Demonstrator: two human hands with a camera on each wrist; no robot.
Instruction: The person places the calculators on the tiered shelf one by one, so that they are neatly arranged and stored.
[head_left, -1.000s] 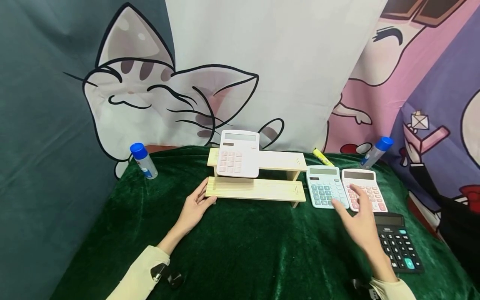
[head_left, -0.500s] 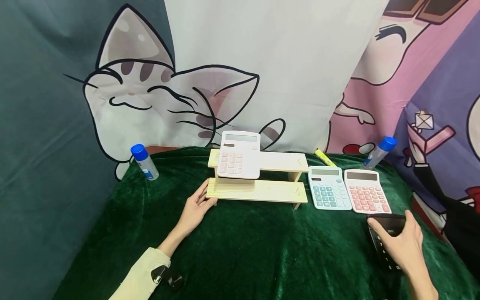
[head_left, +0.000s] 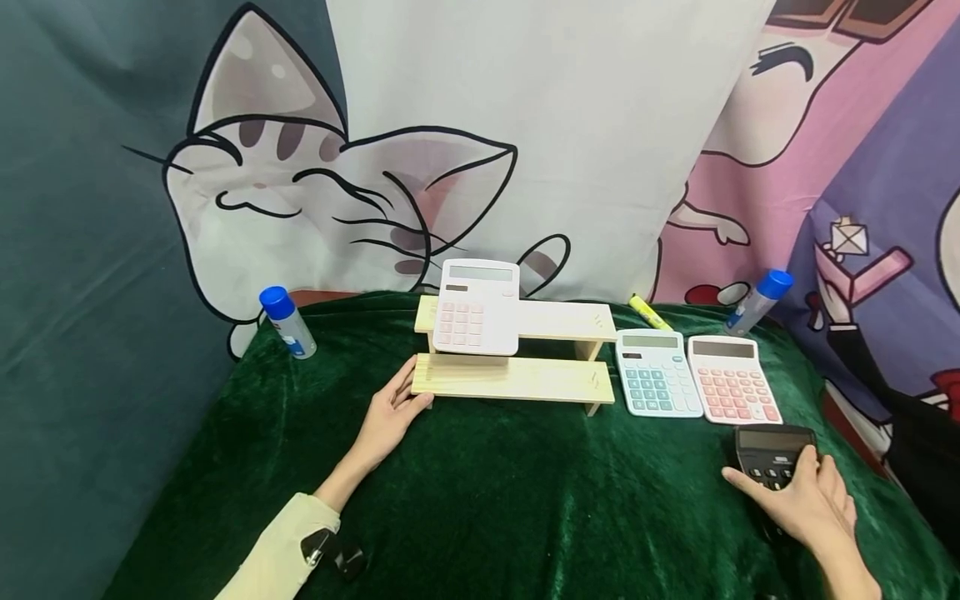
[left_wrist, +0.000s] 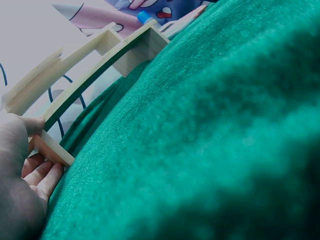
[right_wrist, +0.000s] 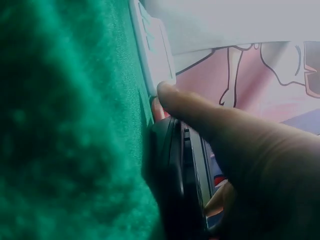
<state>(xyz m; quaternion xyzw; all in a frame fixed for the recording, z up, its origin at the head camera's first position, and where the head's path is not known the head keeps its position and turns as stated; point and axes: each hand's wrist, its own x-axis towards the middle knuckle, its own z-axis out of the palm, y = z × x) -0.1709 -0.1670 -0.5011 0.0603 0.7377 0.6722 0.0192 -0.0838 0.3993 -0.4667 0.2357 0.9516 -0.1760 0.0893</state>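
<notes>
My left hand [head_left: 390, 417] grips the left end of a two-tier wooden shelf [head_left: 517, 379]. In the left wrist view the thumb [left_wrist: 33, 125] lies on the board and the fingers curl behind the end leg. A white calculator with pink keys [head_left: 476, 308] leans on the upper tier. At the right, my right hand [head_left: 813, 504] spans a black calculator [head_left: 775, 442] and hides its lower part. Its thumb [right_wrist: 195, 107] stretches straight past the left edge, raised over the calculator in the right wrist view. The other fingers bend over the right side.
Behind the black calculator lie a blue-keyed calculator [head_left: 658, 373] and a pink-keyed one [head_left: 733, 381], side by side. A yellow marker [head_left: 649, 312] lies behind them. Blue-capped bottles stand at the left [head_left: 288, 321] and right [head_left: 759, 302]. A printed cloth [head_left: 600, 150] hangs behind the green-covered table.
My right hand has moved from over the pink-keyed calculator to the black one, then slid lower along it. My left hand keeps its hold on the shelf.
</notes>
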